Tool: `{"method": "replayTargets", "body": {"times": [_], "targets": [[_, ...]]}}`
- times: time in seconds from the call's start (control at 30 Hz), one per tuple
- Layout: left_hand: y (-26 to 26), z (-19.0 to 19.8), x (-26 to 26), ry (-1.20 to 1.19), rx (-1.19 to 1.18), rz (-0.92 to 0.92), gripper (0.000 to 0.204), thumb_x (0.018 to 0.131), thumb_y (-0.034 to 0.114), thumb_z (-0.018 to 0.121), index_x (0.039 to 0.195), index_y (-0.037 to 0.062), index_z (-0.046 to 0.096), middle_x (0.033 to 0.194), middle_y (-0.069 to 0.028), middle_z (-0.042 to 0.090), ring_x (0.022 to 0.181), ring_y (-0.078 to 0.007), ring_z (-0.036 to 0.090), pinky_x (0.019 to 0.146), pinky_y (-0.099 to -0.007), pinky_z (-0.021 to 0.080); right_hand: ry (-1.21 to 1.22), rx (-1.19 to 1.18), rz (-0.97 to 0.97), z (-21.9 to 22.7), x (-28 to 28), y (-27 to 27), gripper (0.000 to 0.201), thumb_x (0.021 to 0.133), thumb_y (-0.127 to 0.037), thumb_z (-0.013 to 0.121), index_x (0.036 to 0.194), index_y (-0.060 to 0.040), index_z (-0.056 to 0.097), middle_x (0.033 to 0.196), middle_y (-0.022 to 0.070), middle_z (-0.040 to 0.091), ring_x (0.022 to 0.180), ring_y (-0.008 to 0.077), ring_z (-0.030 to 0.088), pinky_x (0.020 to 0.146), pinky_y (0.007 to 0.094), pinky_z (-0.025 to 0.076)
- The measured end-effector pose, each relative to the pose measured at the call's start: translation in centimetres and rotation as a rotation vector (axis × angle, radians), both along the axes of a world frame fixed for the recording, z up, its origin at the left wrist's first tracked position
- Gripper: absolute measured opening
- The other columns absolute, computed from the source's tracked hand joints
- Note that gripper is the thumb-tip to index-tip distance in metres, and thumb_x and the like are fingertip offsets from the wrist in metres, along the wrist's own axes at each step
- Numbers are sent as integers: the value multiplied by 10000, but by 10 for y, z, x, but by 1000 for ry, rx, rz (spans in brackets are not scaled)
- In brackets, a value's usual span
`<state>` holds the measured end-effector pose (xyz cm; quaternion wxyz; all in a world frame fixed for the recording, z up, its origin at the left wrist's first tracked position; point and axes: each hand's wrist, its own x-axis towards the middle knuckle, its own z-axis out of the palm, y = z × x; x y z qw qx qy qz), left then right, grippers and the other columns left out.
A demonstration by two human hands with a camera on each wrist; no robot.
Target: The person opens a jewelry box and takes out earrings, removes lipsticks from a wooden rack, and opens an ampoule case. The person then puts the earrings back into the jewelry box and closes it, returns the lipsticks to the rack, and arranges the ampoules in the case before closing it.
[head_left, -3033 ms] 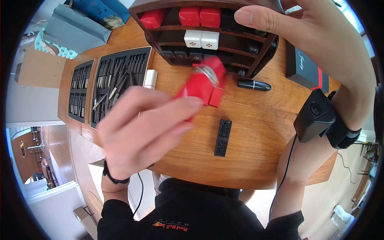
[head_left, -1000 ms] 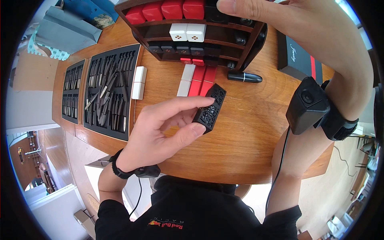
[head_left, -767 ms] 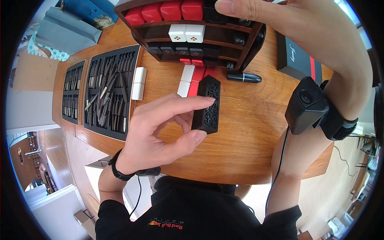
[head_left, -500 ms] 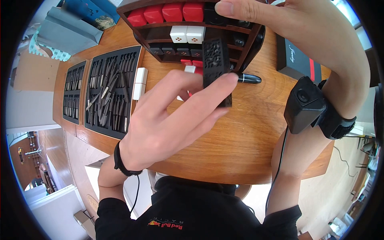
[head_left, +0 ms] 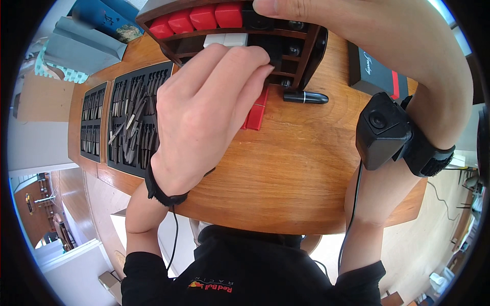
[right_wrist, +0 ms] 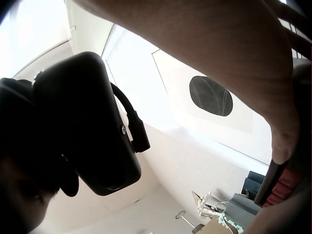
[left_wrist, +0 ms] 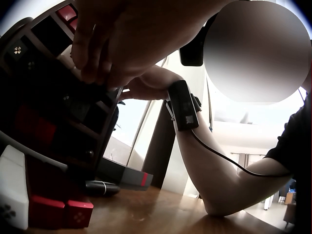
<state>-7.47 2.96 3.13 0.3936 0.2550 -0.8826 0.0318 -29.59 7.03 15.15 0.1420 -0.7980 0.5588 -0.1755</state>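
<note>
- Apparently the left hand (head_left: pixel 199 109) pinches a black block (head_left: pixel 270 47) in the rack's (head_left: pixel 308 53) right half.
- Likely light, stiff; best held by its sides.
- Right hand (head_left: pixel 326 14) grips the rack's top.

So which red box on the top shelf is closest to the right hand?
The shiny red squarish box at the row's right end, the only red one beside the black squarish box.
</note>
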Motion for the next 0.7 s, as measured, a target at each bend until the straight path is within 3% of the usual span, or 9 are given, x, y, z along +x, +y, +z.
{"method": "replayTargets", "body": {"times": [0.03,0.2,0.33,0.4,0.43,0.5,0.63,0.7], "targets": [[-1,-1,-1,-1,1,0,186,871,-11,841,1029,37,756,846,-59,712,694,-145,663,620,-242,503,89,-142,32,-6,1,2,631,1050,-560,638,1293,23,662,1049,194,705,836,271,666,732,332,528],[-3,-5,-2,-8,-77,80,238,863,-21,838,1086,50,792,826,-73,704,686,-142,661,605,-249,497,76,-100,0,-4,2,1,623,1054,-558,629,1289,18,666,1042,194,708,837,275,666,739,329,527],[14,-4,-3,-4,-10,28,249,836,-24,845,1069,49,797,787,-75,671,656,-169,645,593,-271,502,108,-94,-8,-6,0,2,620,1048,-559,637,1288,12,670,1037,194,709,825,275,667,742,333,529],[20,-11,-6,-116,66,-141,306,839,12,828,1138,58,785,762,-72,652,645,-217,650,580,-320,521,121,-75,-48,-4,4,3,621,1045,-560,641,1287,10,670,1035,194,708,819,276,666,741,335,530],[22,-17,-9,-114,66,-139,306,839,12,828,1138,58,785,762,-72,652,645,-217,650,580,-320,521,127,-67,-66,-3,8,3,621,1044,-561,642,1287,10,671,1034,193,708,817,276,666,740,336,530],[27,-31,-17,-328,217,-83,345,870,76,787,1213,69,755,765,-76,659,662,-268,681,572,-366,547,141,-52,-101,2,14,3,622,1041,-562,646,1286,9,671,1032,193,708,812,276,666,739,338,530],[24,-42,-24,-482,184,8,356,899,143,758,1245,61,726,774,-84,673,682,-288,710,577,-384,572,165,-26,-181,10,27,3,624,1036,-565,652,1285,7,672,1028,193,707,802,277,665,737,342,530],[23,-45,-26,-555,181,62,253,888,154,765,1114,47,728,764,-87,671,675,-294,713,575,-378,578,176,-10,-219,13,33,3,625,1034,-566,656,1284,6,673,1027,192,707,797,277,665,735,344,530]]}}
